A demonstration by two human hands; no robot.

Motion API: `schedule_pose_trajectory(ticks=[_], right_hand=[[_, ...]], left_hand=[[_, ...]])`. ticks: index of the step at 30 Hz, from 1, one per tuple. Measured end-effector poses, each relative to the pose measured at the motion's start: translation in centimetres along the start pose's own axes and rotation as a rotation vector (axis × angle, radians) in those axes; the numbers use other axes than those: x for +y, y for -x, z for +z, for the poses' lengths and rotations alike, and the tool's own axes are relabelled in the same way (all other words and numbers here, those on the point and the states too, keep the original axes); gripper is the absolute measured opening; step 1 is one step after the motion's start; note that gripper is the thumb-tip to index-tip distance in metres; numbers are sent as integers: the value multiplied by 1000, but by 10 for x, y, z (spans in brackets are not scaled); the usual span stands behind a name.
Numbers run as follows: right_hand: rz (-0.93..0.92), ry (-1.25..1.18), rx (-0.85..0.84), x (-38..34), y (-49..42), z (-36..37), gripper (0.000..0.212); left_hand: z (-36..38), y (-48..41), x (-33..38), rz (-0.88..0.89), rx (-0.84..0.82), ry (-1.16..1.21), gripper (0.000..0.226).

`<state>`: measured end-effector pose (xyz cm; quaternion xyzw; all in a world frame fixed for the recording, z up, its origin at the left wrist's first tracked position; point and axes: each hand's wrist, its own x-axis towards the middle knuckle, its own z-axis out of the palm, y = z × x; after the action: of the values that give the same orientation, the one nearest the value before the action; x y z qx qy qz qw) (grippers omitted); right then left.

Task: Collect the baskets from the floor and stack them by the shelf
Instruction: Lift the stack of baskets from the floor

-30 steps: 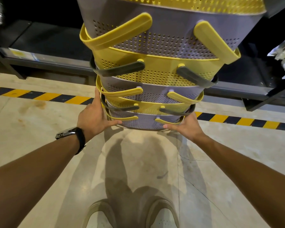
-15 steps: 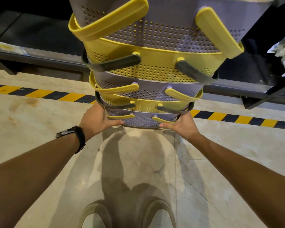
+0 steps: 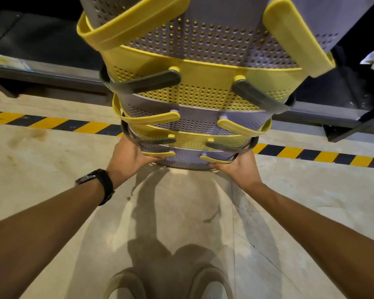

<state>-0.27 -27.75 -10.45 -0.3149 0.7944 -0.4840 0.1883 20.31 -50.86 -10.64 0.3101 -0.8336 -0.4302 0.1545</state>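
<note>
Stack (image 3: 194, 91) of nested perforated baskets, grey and yellow alternating, handles folded down. It rises from the hands towards the camera and leans slightly right; the top is out of frame.

Left hand (image 3: 127, 156): clasps the left side of the bottom basket (image 3: 181, 162), thumb (image 3: 151, 159) lying along the near face just under the lowest yellow handle. Its fingers curl round the far side, mostly hidden.

Right hand (image 3: 239, 169): mirrors this on the right side, thumb on the near lower edge, fingers wrapped behind and out of sight. Both hands grip firmly, with the stack base between them.

Position: the stack base is over the floor (image 3: 52, 169), just near of the yellow-black tape (image 3: 52, 123). The dark shelf (image 3: 52, 76) runs beyond the tape. Cannot tell whether the base touches the floor.

Other: watch (image 3: 97, 180) on the left wrist; shoes (image 3: 125, 285) at the near edge.
</note>
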Motion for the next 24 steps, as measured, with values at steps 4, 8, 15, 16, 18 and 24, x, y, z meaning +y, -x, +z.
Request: schedule_pose_trajectory(ticks=[4, 8, 15, 16, 18, 24], right_hand=[[12, -10, 20, 4, 1, 1, 75], [7, -49, 30, 4, 3, 4, 73], [-28, -42, 87, -16, 5, 2, 73], [-32, -41, 91, -19, 4, -1, 75], [-65, -30, 89, -24, 3, -6, 76], [-69, 7, 134, -52, 2, -16, 93]], left_hand=[[1, -2, -3, -26, -7, 144, 94], [0, -1, -2, -23, 20, 123, 97], [-13, -3, 4, 15, 12, 61, 105], [-13, -4, 6, 4, 10, 106, 102], [-13, -6, 12, 2, 18, 202, 97], [-35, -6, 31, 73, 77, 124, 103]])
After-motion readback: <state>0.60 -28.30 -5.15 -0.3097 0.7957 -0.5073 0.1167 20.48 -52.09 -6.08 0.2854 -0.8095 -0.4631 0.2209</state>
